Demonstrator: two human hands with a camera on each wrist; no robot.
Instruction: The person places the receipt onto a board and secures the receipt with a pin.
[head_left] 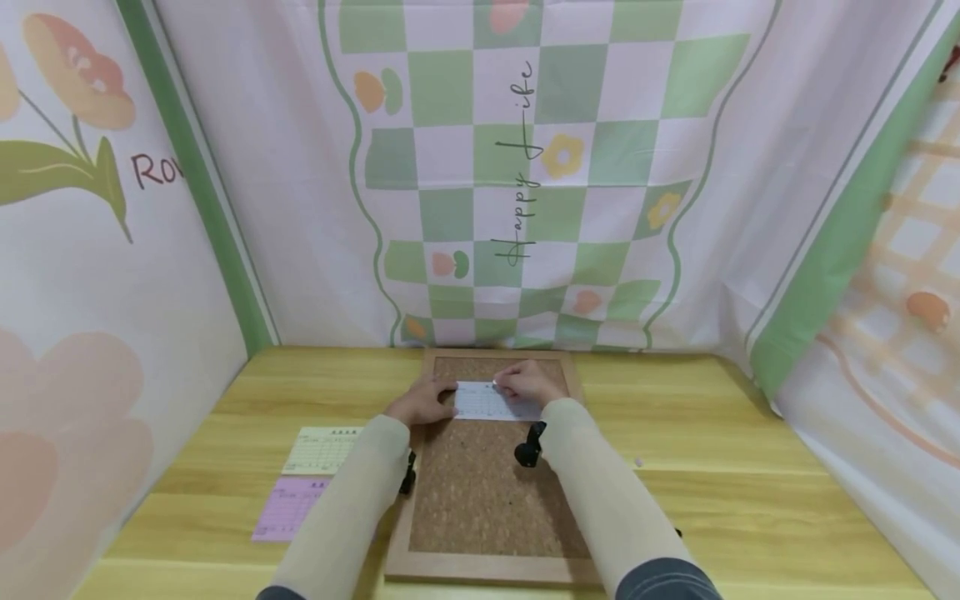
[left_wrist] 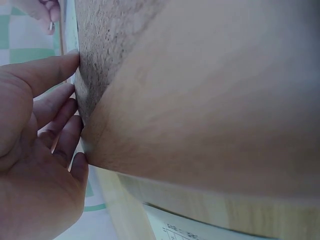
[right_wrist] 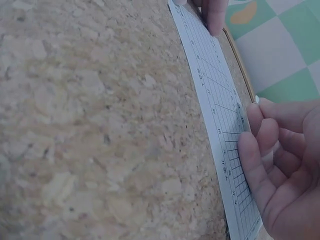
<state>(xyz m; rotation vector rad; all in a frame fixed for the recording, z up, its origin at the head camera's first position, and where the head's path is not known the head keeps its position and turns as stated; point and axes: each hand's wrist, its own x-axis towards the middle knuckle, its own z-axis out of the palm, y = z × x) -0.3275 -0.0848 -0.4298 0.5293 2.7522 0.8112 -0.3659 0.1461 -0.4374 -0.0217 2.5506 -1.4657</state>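
A white printed form lies across the upper part of a wood-framed cork board. My left hand rests at the form's left end, its thumb and fingertips spread on the paper and the board's edge; the left wrist view shows its fingers extended. Over the form's top edge, near the middle, my right hand pinches a small white pushpin between thumb and index finger. The other fingers of that hand are bent close over the paper, and the pin's point is hidden.
To the board's left, a yellow form and a purple form lie on the wooden table. A tiny pink object sits right of the board. A printed curtain hangs behind the table.
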